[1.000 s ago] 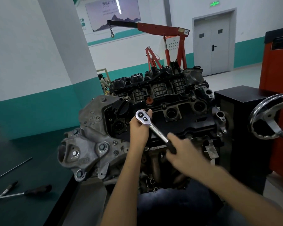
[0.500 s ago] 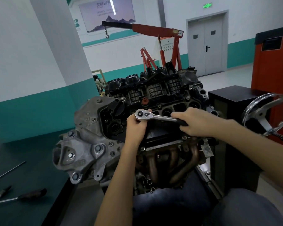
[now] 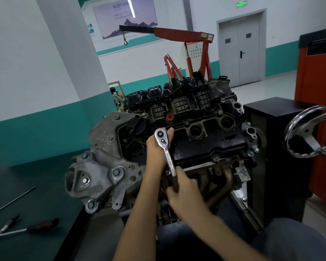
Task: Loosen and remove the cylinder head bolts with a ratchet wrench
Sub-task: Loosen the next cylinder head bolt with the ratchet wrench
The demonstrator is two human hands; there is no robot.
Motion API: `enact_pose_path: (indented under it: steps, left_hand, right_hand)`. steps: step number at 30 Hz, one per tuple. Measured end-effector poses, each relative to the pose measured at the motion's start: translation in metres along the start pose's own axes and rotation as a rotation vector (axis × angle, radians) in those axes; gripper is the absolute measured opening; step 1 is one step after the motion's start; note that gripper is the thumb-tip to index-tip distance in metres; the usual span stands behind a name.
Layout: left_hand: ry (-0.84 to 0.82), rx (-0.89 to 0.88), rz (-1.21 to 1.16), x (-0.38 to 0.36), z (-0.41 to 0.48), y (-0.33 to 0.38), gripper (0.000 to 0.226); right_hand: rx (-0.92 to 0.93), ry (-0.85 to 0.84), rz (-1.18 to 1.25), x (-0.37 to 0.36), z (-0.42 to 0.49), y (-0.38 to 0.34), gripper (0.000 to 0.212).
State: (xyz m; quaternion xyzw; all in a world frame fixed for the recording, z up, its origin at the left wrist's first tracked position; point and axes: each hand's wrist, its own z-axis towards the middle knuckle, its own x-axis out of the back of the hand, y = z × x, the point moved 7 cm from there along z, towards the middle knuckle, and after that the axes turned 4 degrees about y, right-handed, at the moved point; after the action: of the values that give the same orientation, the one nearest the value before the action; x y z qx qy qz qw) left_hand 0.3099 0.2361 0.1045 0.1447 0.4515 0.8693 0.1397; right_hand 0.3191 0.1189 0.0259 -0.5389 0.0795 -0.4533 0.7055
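Two hands: both on the ratchet wrench [image 3: 167, 155], one at each end.
Change, handle: half a second ago it lay nearly level, pointing right across the valve cover [image 3: 201, 146]; it now points down toward the person, slightly right.
Change, right hand [image 3: 186, 194]: gone from above the cover to low in front of the exhaust manifold [image 3: 222, 178].
Change, left hand [image 3: 154, 149]: same spot, same hold at the head.
Change, view: camera a little closer; engine [image 3: 186, 110] unmoved.
Wrench: polished steel, round head with a small selector on top, slim flat shank, dark grip.
Valve cover: black moulded plastic, ribbed, with round wells and a small red cap [image 3: 169, 117].
Front casting [image 3: 104, 166]: dull grey cast metal, lumpy, studded with hex bolts.
Manifold: rusty brown curved tubes.
Left-hand hold: fingers curled under and around the wrench head, thumb tip up beside it.
Right-hand hold: fist wrapped around the dark grip, knuckles toward the camera.
Wrench position: head over the near left part of the cover, above the left hand; shank runs down between the two hands.
Bolt under the head: hidden, cannot tell.
Bench [image 3: 36, 185]: dark top at left carrying a screwdriver [image 3: 26, 229] and a thin rod [image 3: 11, 201].
Right side: chrome handwheel [image 3: 309, 134] with a knurled rim, black cabinet [image 3: 271, 129].
Behind: red engine crane [image 3: 177, 32] with hook.
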Motion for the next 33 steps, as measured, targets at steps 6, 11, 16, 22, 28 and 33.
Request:
enact_pose_path:
  steps: [6,11,16,22,28,33]
  left_hand:
    - [-0.142,0.031,-0.006,-0.008,0.008,-0.001,0.04]
    - [-0.083,0.057,-0.062,0.001,0.004,-0.004,0.04]
    - [0.035,0.049,-0.133,-0.006,-0.003,-0.003,0.047]
    - [0.041,0.042,-0.018,0.0,-0.001,-0.002,0.046]
    - [-0.107,-0.125,-0.051,0.003,-0.004,0.014,0.033]
    - [-0.157,-0.122,-0.04,-0.004,-0.001,0.02,0.04]
  right_hand:
    - [0.311,-0.249,-0.637,0.11,0.072,-0.005,0.03]
    - [0.577,-0.175,-0.962,0.116,0.097,-0.04,0.031]
    - [0.216,-0.092,-0.393,0.07,0.03,0.001,0.024]
    - [0.052,-0.051,-0.019,-0.004,0.002,0.0,0.024]
    - [0.275,-0.257,-0.422,0.077,0.051,0.004,0.025]
    - [0.53,-0.279,-0.859,0.12,0.108,-0.024,0.037]
